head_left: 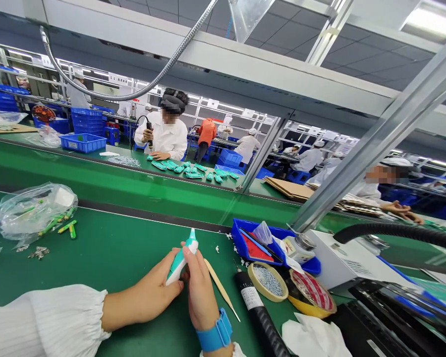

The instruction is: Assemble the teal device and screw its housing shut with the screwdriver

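Between my two hands is a teal-and-white handheld device casing with a narrow pointed tip, tilted upward over the green bench. My left hand (152,290) grips its lower end, thumb and fingers closed around the casing (178,263). From the other side, my right hand (200,285), with a blue strap at the wrist, presses its fingers against the upper part near the tip. Just right of that hand lies a thin pale yellow stick tool (222,289). A black electric screwdriver (258,307) with a white label rests beside it.
A blue tray (240,243) holds tools and a bottle; next to it sits a round dish of screws (269,280). At left lies a clear bag (37,210) with green-yellow batteries. A metal post (379,134) slants at right. Across the line, a co-worker (167,129) handles teal casings.
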`<state>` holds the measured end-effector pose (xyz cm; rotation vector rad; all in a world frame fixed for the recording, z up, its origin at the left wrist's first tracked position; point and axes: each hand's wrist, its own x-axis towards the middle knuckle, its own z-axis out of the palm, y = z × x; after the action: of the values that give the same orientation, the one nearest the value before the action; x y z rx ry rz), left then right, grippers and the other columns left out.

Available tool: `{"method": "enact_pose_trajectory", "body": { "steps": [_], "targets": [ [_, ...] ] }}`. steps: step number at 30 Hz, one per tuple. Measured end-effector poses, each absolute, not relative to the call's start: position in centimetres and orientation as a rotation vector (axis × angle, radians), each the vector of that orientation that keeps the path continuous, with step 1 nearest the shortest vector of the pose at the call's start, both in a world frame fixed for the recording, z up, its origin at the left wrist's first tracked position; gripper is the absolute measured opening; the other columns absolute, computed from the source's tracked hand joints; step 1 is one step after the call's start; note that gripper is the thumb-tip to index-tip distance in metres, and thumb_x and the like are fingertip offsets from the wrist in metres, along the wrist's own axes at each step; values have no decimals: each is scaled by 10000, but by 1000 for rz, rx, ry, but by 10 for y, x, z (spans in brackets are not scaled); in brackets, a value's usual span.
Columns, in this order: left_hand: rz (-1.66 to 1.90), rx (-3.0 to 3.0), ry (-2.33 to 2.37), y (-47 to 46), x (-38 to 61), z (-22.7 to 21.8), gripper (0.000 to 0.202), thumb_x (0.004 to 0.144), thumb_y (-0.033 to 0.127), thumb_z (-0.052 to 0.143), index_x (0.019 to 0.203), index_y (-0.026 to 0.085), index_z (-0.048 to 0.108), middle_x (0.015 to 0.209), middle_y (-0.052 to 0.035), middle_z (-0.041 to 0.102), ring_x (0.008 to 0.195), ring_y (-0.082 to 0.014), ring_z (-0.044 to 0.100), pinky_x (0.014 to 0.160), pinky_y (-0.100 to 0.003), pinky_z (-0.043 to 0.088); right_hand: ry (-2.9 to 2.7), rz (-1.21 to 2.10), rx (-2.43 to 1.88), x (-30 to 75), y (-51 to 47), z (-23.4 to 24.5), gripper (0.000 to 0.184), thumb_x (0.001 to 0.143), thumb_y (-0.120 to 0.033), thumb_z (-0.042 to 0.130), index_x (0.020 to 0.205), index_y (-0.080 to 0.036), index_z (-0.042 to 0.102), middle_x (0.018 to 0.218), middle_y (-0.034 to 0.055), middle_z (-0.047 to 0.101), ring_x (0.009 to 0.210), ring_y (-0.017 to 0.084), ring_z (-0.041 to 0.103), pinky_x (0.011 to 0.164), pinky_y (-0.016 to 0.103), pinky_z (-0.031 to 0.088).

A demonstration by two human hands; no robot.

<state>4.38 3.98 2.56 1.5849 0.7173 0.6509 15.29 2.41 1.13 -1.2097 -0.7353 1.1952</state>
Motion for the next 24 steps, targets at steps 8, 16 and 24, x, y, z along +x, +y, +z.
{"method": "enact_pose_trajectory", "body": {
  "steps": [8,16,24],
  "targets": [
    [582,1689,835,38,44,16,649,775,191,398,1362,107,133,1445,-100,129,1326,-201,94,1094,-361,81,-730,1164,-1206,154,25,9,358,687,-517,570,836,-192,582,799,3,569,747,162,506,607,256,373],
    [656,1637,714,43,47,13,593,745,158,436,1313,164,267,1376,-97,300,1271,-224,247,1068,-389,173,-670,1170,-1236,155,28,5,271,683,-475,585,697,-210,531,648,-32,482,628,142,460,581,256,365],
    [674,1607,698,42,47,11,560,738,180,463,1277,186,312,1318,-88,362,1234,-219,280,1046,-373,190,-651,1190,-1252,157,28,8,253,676,-451,604,683,-206,543,652,-31,481,640,136,461,585,243,376]
  ]
}}
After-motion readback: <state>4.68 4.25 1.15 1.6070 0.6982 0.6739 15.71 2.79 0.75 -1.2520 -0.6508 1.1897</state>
